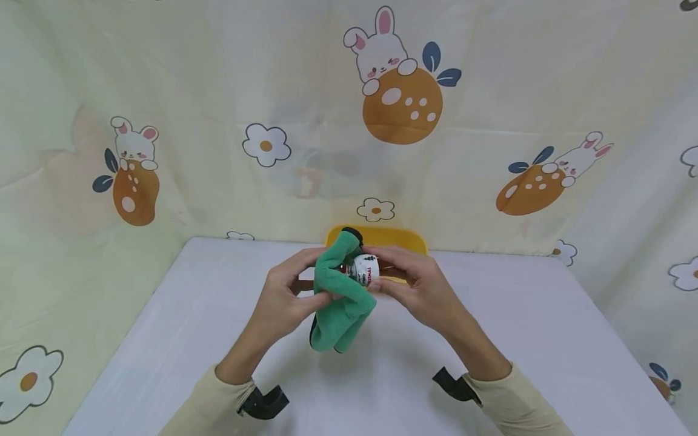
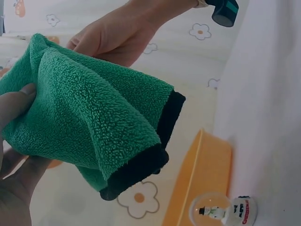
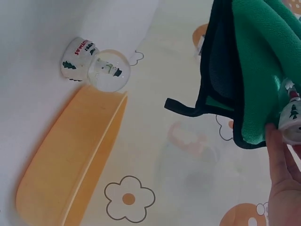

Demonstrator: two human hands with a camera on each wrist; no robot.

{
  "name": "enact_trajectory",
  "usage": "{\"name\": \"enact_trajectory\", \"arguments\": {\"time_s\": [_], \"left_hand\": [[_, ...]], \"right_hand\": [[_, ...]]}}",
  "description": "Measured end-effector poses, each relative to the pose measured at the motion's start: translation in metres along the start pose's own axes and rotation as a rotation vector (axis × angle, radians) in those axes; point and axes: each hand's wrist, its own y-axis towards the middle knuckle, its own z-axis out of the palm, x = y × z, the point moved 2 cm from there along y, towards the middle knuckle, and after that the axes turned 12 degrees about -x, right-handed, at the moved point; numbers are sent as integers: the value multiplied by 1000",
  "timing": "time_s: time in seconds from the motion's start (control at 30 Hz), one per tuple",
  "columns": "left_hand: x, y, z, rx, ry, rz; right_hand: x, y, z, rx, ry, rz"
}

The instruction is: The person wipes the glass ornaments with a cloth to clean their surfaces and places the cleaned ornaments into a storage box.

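A small snow globe with a white printed base is held tilted sideways at the middle of the head view. My right hand grips it by the base, fingers behind and thumb below. Over its dome end lies a green towel with black edging, which my left hand pinches between thumb and fingers. Folds of towel hang below the hands. In the right wrist view the base and a bit of the dome show against the towel; the rest of the dome is covered.
A yellow bin stands at the table's back edge, behind the hands. Beside it a second snow globe, with a snowman inside, stands on the white table. A printed curtain hangs behind the table.
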Motion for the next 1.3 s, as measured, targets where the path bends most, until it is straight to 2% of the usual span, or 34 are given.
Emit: {"name": "enact_trajectory", "arguments": {"time_s": [0.33, 0.47, 0.6, 0.83, 1.0, 1.13, 1.3], "left_hand": [[0, 1, -3, 15, -41, -90], [0, 2, -2, 14, -48, -120], [1, 1, -1, 14, -65, -131], [2, -1, 2, 13, -39, -85], [1, -3, 3, 9, -10, -15], [1, -3, 3, 15, 29, 44], [0, -4, 0, 30, 65, 81]], "right_hand": [[1, 4, 1, -46, -43, -171], [0, 5, 0, -40, -42, -185], [-1, 4, 0, -45, -35, -156], [-3, 3, -1, -54, 8, -94], [-2, 2, -1, -51, 27, -35], [-3, 1, -1, -38, -1, -1], [-5, 0, -2, 0, -64, 26]]}}
